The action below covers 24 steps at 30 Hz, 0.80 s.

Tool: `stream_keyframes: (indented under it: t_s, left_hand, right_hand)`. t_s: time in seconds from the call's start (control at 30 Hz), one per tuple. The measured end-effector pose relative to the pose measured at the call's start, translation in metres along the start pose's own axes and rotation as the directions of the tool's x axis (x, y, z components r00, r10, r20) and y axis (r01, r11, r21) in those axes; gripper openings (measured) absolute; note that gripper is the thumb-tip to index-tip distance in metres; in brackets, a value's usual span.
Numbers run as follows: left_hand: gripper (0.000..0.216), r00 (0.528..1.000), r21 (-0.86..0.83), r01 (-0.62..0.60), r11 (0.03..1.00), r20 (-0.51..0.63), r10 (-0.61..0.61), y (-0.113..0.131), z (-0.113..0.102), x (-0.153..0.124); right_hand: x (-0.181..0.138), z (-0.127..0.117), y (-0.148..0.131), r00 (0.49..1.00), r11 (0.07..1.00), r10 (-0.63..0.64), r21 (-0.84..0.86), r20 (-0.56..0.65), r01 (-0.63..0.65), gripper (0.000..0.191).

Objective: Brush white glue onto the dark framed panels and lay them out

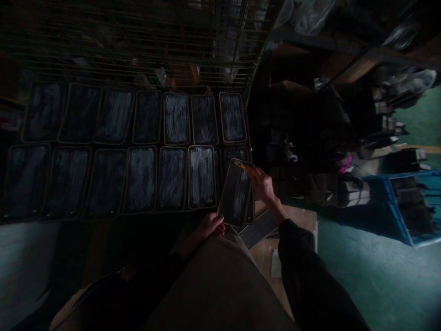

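My left hand (212, 225) grips the near left corner of a dark rectangular panel (228, 195) with rounded corners, held tilted in front of me. In my right hand (263, 185) is a brush (247, 168) with a yellow-orange handle, its tip at the far end of that panel. Whitish streaks run along the panel's right part. Another panel partly shows beneath it. Similar panels, such as a brightly streaked panel (201, 177), lie in two rows to the left, many smeared with a whitish coating.
A wire mesh cage (155, 43) stands behind the rows. Below my right forearm, more dark panels (257, 228) lie on a wooden board (303, 218). A blue crate (392, 207) stands on the green floor (361, 271) at right. Cluttered shelving fills the upper right.
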<state>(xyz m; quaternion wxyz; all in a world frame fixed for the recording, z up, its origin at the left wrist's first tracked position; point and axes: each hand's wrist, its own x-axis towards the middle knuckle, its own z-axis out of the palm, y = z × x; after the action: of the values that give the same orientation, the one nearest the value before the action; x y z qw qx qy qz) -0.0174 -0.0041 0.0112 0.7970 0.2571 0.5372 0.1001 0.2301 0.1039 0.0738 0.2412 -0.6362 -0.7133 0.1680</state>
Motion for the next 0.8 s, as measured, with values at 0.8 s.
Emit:
stream_keyframes:
  t_s: [0.8]
  left_hand:
    - [0.010, 1.000, 0.097, 0.000, 0.995, 0.010, -0.001, -0.004, -0.004, 0.010]
  right_hand:
    - [-0.060, 0.012, -0.032, 0.973, 0.986, -0.033, 0.166, 0.229, -0.006, 0.026]
